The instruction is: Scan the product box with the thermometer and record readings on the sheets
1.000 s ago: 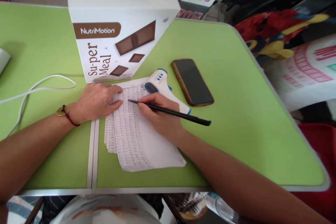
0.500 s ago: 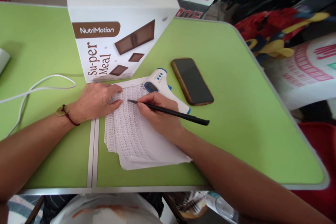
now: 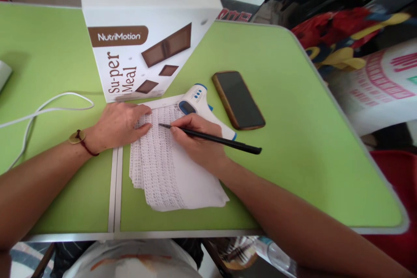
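Observation:
A stack of paper sheets [image 3: 163, 173], covered in dense rows of handwriting with a blank strip at right, lies on the green table [image 3: 293, 173]. My right hand [image 3: 200, 141] rests on the sheets, its fingers closed round a slim black pen [image 3: 221, 140] whose tip is at the written rows. My left hand [image 3: 122, 125] lies at the sheets' left edge, thumb and forefinger apart on the paper, holding nothing. Just beyond my right hand is a white and blue infrared thermometer [image 3: 202, 106], partly covered by that hand and lying over the top of the paper.
A large white NutriMotion box [image 3: 120, 56] stands behind the papers. A phone [image 3: 239, 100] in a brown case lies to the right of the thermometer. A white cable [image 3: 48, 110] loops at left. Beyond the table's right edge are a printed white bag [image 3: 381, 87] and a red seat [image 3: 395, 182].
The top sheet's lower part has shifted left and its right corner lies further from my right forearm. Both hands and the pen hold nearly the same place.

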`<state>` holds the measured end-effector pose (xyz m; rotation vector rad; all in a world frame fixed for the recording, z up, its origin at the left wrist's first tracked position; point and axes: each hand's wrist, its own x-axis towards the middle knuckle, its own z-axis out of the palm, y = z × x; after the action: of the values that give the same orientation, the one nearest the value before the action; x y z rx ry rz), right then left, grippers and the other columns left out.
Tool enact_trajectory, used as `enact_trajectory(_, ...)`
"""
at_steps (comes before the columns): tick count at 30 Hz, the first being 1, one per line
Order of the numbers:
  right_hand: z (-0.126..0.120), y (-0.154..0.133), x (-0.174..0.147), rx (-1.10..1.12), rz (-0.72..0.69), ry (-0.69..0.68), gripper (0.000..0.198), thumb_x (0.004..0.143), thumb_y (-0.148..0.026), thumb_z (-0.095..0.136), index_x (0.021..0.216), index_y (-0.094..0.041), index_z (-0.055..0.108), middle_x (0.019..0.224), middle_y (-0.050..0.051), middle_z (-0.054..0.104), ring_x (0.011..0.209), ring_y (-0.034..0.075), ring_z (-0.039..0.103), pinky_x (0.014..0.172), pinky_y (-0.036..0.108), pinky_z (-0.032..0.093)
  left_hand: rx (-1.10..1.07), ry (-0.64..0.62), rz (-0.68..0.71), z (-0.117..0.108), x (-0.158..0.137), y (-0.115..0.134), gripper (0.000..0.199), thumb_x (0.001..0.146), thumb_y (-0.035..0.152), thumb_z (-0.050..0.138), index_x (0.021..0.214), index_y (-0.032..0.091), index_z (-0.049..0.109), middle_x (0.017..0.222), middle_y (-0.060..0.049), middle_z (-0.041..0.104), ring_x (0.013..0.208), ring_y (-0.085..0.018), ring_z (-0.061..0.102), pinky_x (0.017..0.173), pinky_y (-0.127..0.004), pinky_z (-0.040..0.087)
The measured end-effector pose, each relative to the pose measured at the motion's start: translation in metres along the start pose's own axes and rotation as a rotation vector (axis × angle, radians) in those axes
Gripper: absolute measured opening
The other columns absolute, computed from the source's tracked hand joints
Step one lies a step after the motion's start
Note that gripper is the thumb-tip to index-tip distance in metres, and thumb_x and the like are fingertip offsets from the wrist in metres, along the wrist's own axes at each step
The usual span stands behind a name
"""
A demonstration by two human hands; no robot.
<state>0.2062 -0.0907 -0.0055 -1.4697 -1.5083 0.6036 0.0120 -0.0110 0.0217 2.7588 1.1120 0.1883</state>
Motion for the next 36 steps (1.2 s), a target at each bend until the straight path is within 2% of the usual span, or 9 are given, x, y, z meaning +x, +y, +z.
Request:
enact_trajectory(8,-0.0013,0.0009,-0.0013,-0.016,0.045,0.006,0.008,0.076,-0.026,0.059,0.073,-0.020,0.063,0.065,0.000,0.063,0.057,0.013,0.056,0.053,0.027,0.047,-0.012,-0.002,0.001,0.0008,0.0003,-0.0007,0.030,0.087,0.029,0.067,0.115,0.018,0.069,0.071,-0.002,0.067,0.066,-0.022,0.063,0.058,-0.030,0.039)
enact_trajectory(26,-0.0025,-0.0005,-0.0010,-0.032,0.032,-0.013,0.006,0.074,-0.025,0.059,0.071,-0.021,0.061,0.063,-0.001,0.062,0.055,0.013,0.053,0.052,0.027,0.044,-0.012,0.023,0.020,0.0019,-0.0003,-0.0030,0.030,0.089,0.031,0.065,0.115,0.018,0.069,0.070,-0.002,0.066,0.062,-0.019,0.060,0.056,-0.028,0.038)
enact_trajectory(31,-0.0020,-0.0009,-0.0014,-0.027,0.061,0.060,0.009,0.075,-0.028,0.057,0.071,-0.021,0.061,0.063,0.000,0.062,0.056,0.014,0.053,0.052,0.028,0.045,-0.010,0.024,0.018,0.0017,-0.0002,-0.0029,0.030,0.090,0.033,0.062,0.115,0.018,0.069,0.070,-0.002,0.065,0.063,-0.019,0.061,0.057,-0.029,0.040)
enact_trajectory(36,-0.0007,-0.0010,-0.0010,-0.037,0.064,0.060,0.007,0.075,-0.026,0.058,0.070,-0.021,0.060,0.064,-0.001,0.062,0.057,0.014,0.054,0.053,0.028,0.046,-0.008,0.040,0.021,0.0028,-0.0002,-0.0027,0.030,0.089,0.033,0.063,0.115,0.019,0.069,0.069,-0.002,0.065,0.062,-0.019,0.061,0.057,-0.029,0.039)
